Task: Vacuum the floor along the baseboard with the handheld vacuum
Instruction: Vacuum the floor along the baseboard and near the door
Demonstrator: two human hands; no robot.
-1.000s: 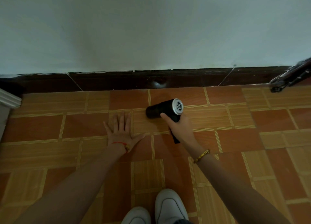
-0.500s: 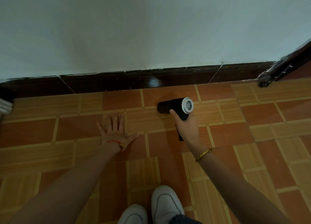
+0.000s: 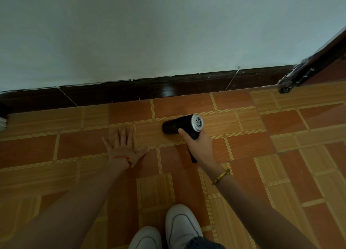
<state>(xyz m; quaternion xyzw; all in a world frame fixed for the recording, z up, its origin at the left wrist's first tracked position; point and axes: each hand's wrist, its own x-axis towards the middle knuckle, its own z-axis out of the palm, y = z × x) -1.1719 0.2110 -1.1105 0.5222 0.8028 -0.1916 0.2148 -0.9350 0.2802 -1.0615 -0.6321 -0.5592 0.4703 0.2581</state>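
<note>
Black handheld vacuum (image 3: 182, 126) gripped in right hand (image 3: 199, 147), left hand (image 3: 123, 147) spread flat; keep nozzle low, closer to baseboard (image 3: 149, 91).

Left hand (image 3: 123, 145) flat, fingers spread, right hand (image 3: 199, 148) apparently gripping

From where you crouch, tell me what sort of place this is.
Probably a room indoors, at the foot of a wall: a plain pale wall meets a dark glossy baseboard, with a patterned orange tile floor below. A dark door edge with metal fittings stands at the right.
</note>
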